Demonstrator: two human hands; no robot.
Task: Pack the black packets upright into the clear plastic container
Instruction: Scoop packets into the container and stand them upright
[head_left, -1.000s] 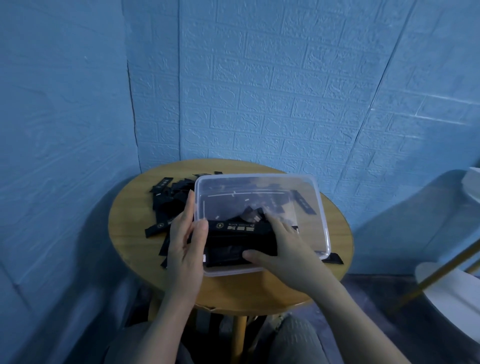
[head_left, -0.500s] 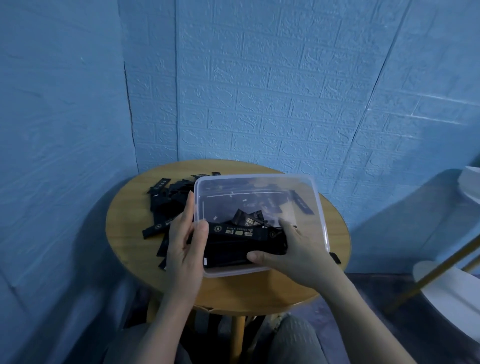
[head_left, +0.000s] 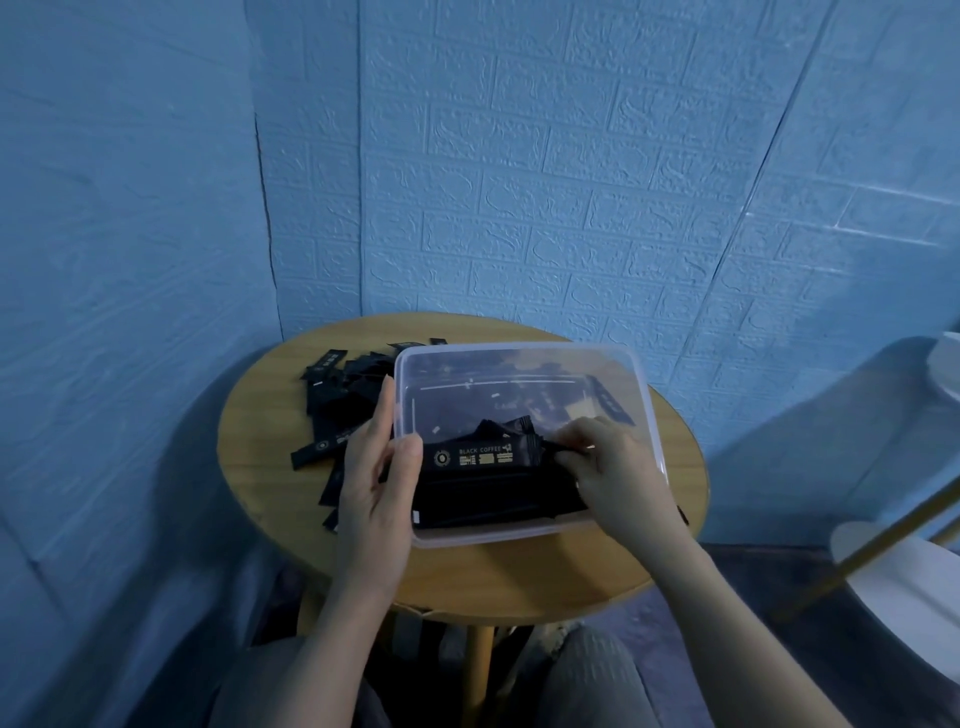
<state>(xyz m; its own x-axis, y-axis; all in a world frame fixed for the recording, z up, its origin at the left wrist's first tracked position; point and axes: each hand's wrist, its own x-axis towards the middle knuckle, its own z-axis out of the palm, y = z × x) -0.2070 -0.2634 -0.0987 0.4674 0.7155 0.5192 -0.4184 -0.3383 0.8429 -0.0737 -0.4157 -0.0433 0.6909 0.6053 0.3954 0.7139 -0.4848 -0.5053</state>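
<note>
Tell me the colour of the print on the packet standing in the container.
Gold on the black packet, head view.

Round wooden table, light wood top on wooden legs, set in a corner of blue brick-pattern walls. Clear plastic container sits on the top, centre-right. Loose pile of black packets lies flat on the top just left of the container, some overlapping. One more black packet pokes out at the container's right near corner.
</note>
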